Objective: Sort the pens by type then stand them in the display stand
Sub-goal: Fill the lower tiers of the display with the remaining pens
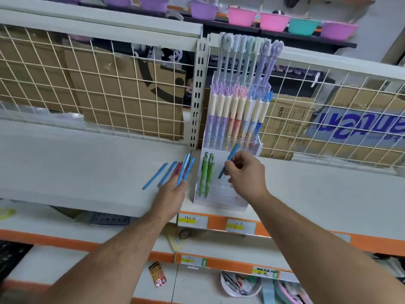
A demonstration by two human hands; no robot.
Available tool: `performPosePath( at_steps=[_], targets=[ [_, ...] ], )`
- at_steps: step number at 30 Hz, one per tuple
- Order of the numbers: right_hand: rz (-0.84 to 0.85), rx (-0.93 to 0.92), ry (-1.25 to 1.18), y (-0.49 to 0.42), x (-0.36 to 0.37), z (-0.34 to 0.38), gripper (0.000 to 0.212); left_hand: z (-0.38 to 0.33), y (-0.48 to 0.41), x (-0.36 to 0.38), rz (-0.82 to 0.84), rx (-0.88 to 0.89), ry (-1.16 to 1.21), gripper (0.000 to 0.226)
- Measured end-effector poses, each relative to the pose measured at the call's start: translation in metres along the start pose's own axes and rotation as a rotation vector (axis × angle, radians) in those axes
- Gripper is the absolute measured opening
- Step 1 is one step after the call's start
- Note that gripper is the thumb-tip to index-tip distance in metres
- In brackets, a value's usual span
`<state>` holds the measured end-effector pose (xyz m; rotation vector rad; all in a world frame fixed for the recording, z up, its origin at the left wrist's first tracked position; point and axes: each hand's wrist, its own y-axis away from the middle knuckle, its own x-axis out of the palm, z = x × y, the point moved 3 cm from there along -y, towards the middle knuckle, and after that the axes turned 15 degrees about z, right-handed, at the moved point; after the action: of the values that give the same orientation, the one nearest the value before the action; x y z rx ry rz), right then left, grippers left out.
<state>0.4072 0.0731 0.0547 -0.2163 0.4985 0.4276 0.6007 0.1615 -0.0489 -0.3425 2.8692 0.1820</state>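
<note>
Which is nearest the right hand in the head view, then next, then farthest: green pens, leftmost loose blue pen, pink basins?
1. Green pens, in the stand just left of the right hand.
2. Leftmost loose blue pen, lying on the shelf farther left.
3. Pink basins, up on the far top shelf.

The pen (pixel 231 156) in my right hand (pixel 244 173) is blue. In the clear-and-white display stand (pixel 221 200), the front pens (pixel 204 174) are green; left of it are more blue pens (pixel 156 175).

Perhaps four green pens (pixel 206 174) upright in display stand (pixel 219 202); two blue pens (pixel 155 176) flat left.
</note>
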Motion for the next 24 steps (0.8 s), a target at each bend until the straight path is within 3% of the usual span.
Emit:
performPosePath(
  at_steps=[11,24],
  targets=[
    [0.115,0.027,0.179,-0.014,0.024,-0.010,0.010,-0.001,0.000,-0.004,0.011,-0.017,0.124,0.016],
    [0.090,0.072,0.312,-0.014,0.031,-0.014,0.010,0.000,0.001,-0.006,0.046,-0.027,0.125,0.020]
  ],
)
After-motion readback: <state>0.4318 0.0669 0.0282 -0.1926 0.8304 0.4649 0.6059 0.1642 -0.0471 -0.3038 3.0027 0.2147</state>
